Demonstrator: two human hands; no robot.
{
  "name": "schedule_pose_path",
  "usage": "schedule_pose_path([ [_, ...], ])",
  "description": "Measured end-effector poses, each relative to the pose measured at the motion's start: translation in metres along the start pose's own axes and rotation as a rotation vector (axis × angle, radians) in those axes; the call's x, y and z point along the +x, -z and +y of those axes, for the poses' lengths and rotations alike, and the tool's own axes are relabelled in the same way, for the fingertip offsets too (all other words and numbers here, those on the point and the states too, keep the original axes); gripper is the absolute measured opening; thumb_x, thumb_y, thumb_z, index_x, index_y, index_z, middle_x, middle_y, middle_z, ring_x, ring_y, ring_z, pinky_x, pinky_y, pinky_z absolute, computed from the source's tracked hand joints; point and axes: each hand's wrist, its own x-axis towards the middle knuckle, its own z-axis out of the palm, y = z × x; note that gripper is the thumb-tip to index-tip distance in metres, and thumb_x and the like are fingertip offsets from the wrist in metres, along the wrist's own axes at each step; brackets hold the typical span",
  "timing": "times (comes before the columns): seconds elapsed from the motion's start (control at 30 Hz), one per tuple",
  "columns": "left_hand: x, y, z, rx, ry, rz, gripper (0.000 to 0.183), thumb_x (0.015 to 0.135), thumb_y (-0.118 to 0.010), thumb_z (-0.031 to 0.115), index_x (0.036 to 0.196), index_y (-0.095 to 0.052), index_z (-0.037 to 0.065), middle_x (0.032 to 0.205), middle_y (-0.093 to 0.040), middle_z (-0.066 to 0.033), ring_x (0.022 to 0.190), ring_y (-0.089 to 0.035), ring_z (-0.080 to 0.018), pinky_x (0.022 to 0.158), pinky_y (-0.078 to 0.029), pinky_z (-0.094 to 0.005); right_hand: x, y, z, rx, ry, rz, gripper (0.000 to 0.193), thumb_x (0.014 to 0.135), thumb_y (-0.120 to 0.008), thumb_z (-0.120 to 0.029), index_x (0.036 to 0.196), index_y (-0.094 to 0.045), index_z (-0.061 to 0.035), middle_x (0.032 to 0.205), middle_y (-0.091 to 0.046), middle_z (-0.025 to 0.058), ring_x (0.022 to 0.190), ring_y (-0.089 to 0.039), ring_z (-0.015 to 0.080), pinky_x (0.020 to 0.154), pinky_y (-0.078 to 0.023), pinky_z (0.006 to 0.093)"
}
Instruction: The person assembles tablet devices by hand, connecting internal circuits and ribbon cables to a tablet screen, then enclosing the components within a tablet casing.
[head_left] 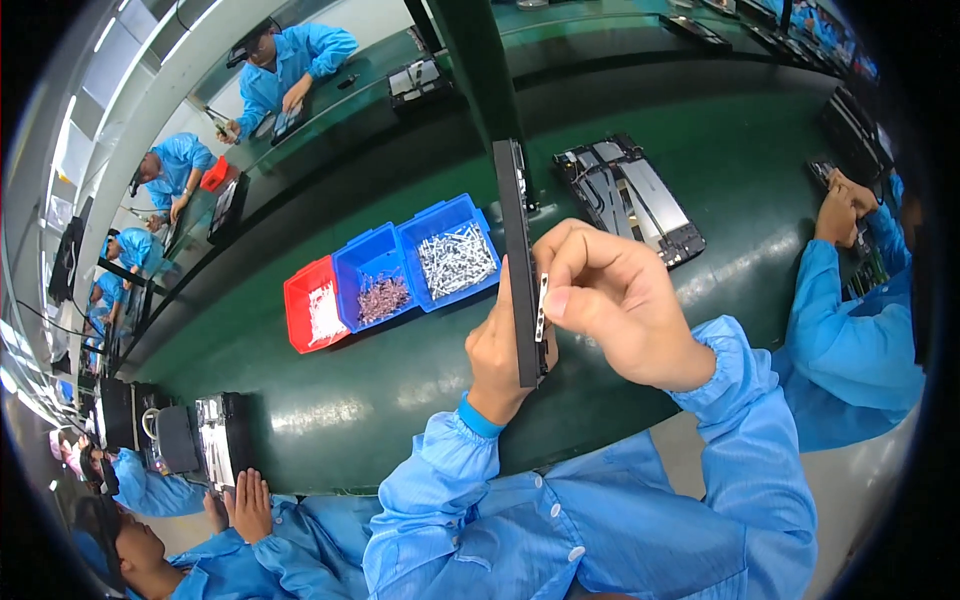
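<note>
While the left hand (pixel 492 350) grips 1 upright black device (pixel 514 270), the right hand (pixel 625 315) pinches 1 white strip (pixel 541 318) close beside it.

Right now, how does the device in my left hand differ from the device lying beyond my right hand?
The held device is raised in your left hand; the lying device rests on the table. The held device shows mainly its narrow dark side; the lying device shows its open interior. Both have black parts.

green bench (pixel 400 370) | red bin (pixel 312 277) | two blue bins (pixel 440 218) | opened device (pixel 652 195)
</note>
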Motion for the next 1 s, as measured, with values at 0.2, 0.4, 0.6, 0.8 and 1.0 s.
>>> schedule_pose_path([
  [0.2,0.002,0.002,0.000,-0.037,0.014,-0.005,0.061,0.081,-0.069,0.003,0.135,-0.047,-0.014,0.102,-0.071,-0.0204,0.079,-0.073,-0.0273,0.064,-0.058,-0.0300,0.003,0.010,0.010,-0.055,0.010,-0.029,0.004,0.087,-0.062,0.002,0.086,-0.058,0.0028,0.098,-0.054,0.0078,0.087,-0.057,0.0104,0.079,-0.050,0.0269],
  [0.4,0.004,0.003,-0.001,0.028,-0.031,0.003,0.063,0.080,-0.068,0.003,0.136,-0.044,-0.015,0.100,-0.071,-0.0199,0.077,-0.073,-0.0276,0.064,-0.058,-0.0308,0.004,0.007,0.008,-0.084,-0.018,-0.029,0.005,0.085,-0.059,0.000,0.081,-0.055,-0.0008,0.099,-0.052,0.0079,0.089,-0.051,0.0117,0.080,-0.044,0.0263],
  [0.6,0.006,0.007,0.003,0.004,-0.034,-0.011,0.066,0.080,-0.068,0.003,0.137,-0.043,-0.015,0.098,-0.070,-0.0202,0.076,-0.073,-0.0279,0.064,-0.058,-0.0317,0.004,0.006,0.006,-0.079,-0.023,-0.033,0.006,0.084,-0.060,-0.001,0.079,-0.056,-0.0009,0.097,-0.051,0.0075,0.087,-0.049,0.0115,0.079,-0.044,0.0264],
  [0.8,0.006,0.005,0.005,0.035,-0.061,0.004,0.067,0.080,-0.068,0.003,0.139,-0.040,-0.015,0.095,-0.070,-0.0196,0.073,-0.072,-0.0273,0.062,-0.057,-0.0327,0.003,0.012,0.007,-0.040,-0.026,-0.055,0.004,0.083,-0.063,0.002,0.081,-0.060,0.0026,0.097,-0.054,0.0092,0.088,-0.056,0.0128,0.081,-0.048,0.0281],
  [1.0,0.009,0.007,0.009,0.031,-0.091,0.011,0.065,0.080,-0.068,0.001,0.138,-0.042,-0.015,0.093,-0.070,-0.0193,0.074,-0.072,-0.0266,0.062,-0.057,-0.0323,0.003,0.012,0.004,-0.046,-0.037,-0.046,0.005,0.083,-0.063,0.003,0.079,-0.060,0.0031,0.096,-0.054,0.0094,0.087,-0.056,0.0125,0.081,-0.048,0.0276],
])
